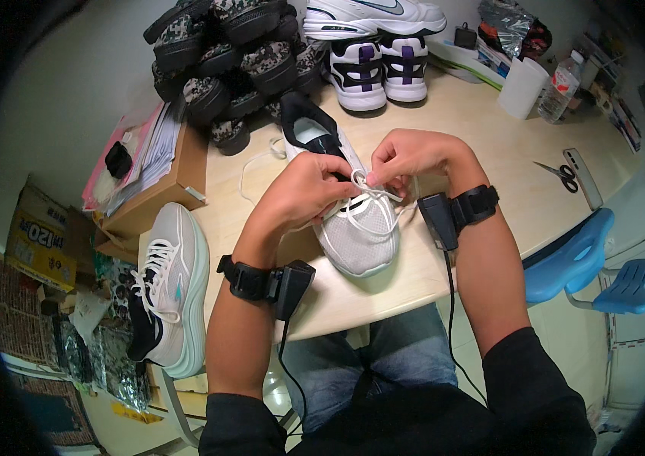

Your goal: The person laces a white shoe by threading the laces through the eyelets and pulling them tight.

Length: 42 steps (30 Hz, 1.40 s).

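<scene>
Head: shoe aslant, toe nearest

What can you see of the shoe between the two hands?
The shoe has a light grey, mesh-like toe, a black-lined collar and a pale sole. It sits upright on the desk, toe toward the near edge. The left hand and right hand pinch its white laces above the front, partly hiding the lacing.

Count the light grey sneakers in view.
2: one sneaker in front of the person, left hand and right hand at its laces; another sneaker left of the left forearm.
</scene>
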Available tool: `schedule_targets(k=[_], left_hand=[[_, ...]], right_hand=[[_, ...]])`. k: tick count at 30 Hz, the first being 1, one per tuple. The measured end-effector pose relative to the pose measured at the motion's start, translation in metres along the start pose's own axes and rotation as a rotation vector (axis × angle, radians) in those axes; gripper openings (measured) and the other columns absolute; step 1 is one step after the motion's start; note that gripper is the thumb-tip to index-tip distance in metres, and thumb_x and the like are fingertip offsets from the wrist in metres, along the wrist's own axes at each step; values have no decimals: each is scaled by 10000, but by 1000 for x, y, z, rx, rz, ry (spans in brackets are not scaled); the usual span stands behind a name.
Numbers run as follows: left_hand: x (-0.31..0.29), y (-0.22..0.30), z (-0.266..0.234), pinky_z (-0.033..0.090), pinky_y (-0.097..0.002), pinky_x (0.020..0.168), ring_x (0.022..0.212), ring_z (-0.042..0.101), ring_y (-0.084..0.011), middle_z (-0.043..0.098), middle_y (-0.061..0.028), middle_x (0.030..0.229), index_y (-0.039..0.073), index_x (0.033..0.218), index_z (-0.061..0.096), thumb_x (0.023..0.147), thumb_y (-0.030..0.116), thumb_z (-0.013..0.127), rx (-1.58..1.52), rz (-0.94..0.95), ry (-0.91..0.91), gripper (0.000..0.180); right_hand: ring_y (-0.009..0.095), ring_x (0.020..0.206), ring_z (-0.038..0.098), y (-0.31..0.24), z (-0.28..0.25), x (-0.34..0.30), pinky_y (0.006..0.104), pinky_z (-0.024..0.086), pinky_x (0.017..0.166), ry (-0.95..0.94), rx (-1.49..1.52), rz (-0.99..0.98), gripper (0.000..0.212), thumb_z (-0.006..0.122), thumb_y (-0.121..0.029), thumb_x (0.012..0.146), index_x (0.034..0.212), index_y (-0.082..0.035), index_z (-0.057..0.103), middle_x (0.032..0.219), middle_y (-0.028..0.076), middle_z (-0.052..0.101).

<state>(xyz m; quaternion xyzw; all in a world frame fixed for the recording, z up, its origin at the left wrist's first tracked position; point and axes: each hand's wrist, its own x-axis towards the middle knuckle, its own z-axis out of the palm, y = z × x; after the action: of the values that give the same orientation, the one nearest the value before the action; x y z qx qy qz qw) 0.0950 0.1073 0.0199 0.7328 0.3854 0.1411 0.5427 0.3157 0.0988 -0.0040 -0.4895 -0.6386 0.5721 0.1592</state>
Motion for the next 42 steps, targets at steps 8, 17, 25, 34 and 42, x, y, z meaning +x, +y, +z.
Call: schedule_targets(k=[8, 17, 25, 34, 42], left_hand=[[0, -1, -1, 290, -214, 371, 422, 416, -45, 521, 20, 546, 5, 829, 628, 810, 71, 666, -10, 7, -17, 79], [1, -2, -2, 295, -213, 373, 424, 428, -45, 529, 17, 547, 3, 834, 630, 811, 65, 671, -10, -1, -23, 78], [2, -3, -2, 295, -214, 377, 430, 434, -49, 533, 12, 553, -2, 840, 628, 805, 64, 682, -3, 17, -23, 92], [3, -5, -3, 311, -228, 381, 423, 427, -61, 536, -1, 550, -19, 874, 648, 793, 70, 676, 12, 6, -36, 124], [0, -2, -3, 301, -224, 376, 417, 430, -58, 527, 1, 536, -19, 834, 639, 798, 62, 671, 16, -13, -21, 95]], right_hand=[[104, 513, 529, -5, 0, -3, 267, 461, 499, 10, -17, 21, 380, 711, -347, 808, 628, -34, 592, 566, 22, 554], [84, 533, 531, -7, 3, -4, 235, 408, 509, 47, -80, 15, 352, 688, -330, 819, 648, -27, 628, 571, 18, 575], [84, 521, 520, -11, 4, -5, 238, 395, 498, 65, -130, 26, 369, 682, -343, 825, 643, -27, 621, 565, 16, 566], [81, 509, 507, -7, 5, -2, 239, 384, 480, 72, -157, 21, 379, 693, -366, 813, 639, -40, 607, 547, 8, 548], [125, 518, 540, -9, 7, 1, 265, 438, 485, 95, -225, 12, 467, 710, -454, 774, 633, -25, 591, 574, 43, 571]])
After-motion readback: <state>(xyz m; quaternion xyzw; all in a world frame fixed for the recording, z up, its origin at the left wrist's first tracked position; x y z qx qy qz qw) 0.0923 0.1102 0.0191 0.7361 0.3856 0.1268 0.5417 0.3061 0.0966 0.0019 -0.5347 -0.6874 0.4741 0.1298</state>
